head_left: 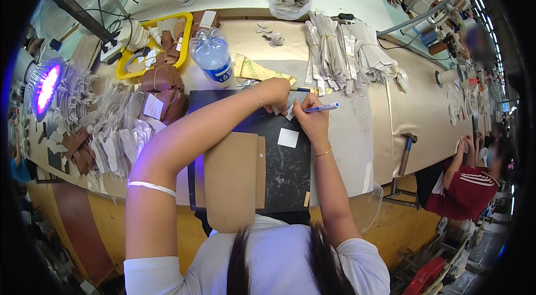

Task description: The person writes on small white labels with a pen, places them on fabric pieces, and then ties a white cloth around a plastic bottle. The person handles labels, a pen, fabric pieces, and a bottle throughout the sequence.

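Observation:
My right hand (311, 122) is closed round a white-and-blue pen (324, 107), tilted over a black mat (254, 116). To its left, my left hand (273, 94) is bent down with curled fingers; its fingertips are partly hidden. A small white piece (290, 112) shows between the two hands, and I cannot tell which fingers touch it. Just below lies a white square of paper (288, 138) on the mat. Beyond my hands are a dark pen-like stick (300, 89) and a yellow patterned strip (254, 69). A brown cardboard panel (230, 178) covers the mat's near left.
A water bottle (212, 58) stands behind my left hand. Bundled pale strips (332, 52) lie far right, with a hammer (407, 152) nearer. At left are a yellow basket (187, 44), brown bundles (167, 85) and a lit lamp (48, 88). A co-worker (463, 189) sits at right.

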{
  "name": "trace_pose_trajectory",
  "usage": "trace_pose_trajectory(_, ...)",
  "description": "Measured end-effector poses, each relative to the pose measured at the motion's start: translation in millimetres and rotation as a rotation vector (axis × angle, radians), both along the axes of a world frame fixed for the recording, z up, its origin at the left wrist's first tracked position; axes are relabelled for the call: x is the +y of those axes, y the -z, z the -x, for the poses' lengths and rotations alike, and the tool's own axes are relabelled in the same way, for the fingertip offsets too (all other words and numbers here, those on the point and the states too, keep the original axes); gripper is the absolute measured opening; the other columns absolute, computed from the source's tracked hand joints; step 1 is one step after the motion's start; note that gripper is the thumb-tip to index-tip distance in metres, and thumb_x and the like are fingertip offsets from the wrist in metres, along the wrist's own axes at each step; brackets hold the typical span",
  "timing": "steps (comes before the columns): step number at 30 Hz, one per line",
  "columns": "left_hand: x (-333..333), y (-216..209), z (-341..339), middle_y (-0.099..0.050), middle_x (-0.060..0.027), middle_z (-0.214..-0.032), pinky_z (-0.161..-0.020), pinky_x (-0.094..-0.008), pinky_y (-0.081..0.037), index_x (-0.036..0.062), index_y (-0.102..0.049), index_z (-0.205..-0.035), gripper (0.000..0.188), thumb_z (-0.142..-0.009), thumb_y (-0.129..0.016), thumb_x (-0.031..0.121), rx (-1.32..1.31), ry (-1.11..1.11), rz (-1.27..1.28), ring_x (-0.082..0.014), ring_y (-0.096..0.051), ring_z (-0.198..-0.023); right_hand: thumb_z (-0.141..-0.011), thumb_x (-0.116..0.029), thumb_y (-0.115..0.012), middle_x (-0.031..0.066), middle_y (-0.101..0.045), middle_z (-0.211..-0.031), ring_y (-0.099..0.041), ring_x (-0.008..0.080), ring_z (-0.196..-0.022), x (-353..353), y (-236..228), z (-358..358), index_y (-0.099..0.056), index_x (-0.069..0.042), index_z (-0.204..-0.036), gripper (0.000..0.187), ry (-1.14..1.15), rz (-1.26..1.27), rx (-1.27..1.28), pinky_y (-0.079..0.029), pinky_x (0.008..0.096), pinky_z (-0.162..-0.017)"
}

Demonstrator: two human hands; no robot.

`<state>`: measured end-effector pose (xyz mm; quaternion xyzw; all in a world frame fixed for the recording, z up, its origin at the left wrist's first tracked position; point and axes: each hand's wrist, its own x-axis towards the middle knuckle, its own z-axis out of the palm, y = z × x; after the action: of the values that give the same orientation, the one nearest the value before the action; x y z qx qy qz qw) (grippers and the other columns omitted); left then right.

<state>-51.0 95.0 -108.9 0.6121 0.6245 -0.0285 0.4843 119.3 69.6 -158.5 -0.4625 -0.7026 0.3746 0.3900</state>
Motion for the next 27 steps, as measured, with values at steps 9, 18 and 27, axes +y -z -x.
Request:
trace_pose_trajectory(9,0,0,-2,-0.069,-0.0108,-0.074,-0.047,-0.0312,-0.056,0.0020,-0.065,-0.074,0.026,-0.070,-0.087,0.016,0.038,0.001,-0.005,-0.0194,-0.067,-0.056,-0.084,-0.010,-0.070,-0.0028,-0.042,-0.056,-0.036,0.0048,-0.053,0,4,-3,-0.043,-0.006,-0.065,0.034,-0.036,0.030,-0.019,-0.031,0.0259,-0.048)
trace_pose_trajectory(18,0,-3,-3,-0.070,-0.0103,-0.075,-0.048,-0.0301,-0.055,0.0021,-0.066,-0.076,0.026,-0.071,-0.086,0.016,0.059,0.010,-0.001,-0.0188,-0.067,-0.055,-0.084,-0.009,-0.071,-0.0026,-0.042,-0.057,-0.037,0.0054,-0.054,0,1,-2,-0.044,-0.006,-0.065,0.033,-0.021,-0.003,-0.052,-0.033,0.0257,-0.049)
trace_pose_trajectory(27,-3,-3,-4,-0.070,-0.0102,-0.073,-0.047,-0.0319,-0.054,0.0023,-0.068,-0.078,0.025,-0.071,-0.086,0.018,0.074,0.051,0.013,-0.0200,-0.067,-0.057,-0.087,-0.011,-0.071,0.0017,-0.047,-0.057,-0.044,0.0082,-0.051,-4,11,-11,-0.055,-0.004,-0.075,0.022,0.023,0.142,0.207,-0.039,0.0263,-0.050)
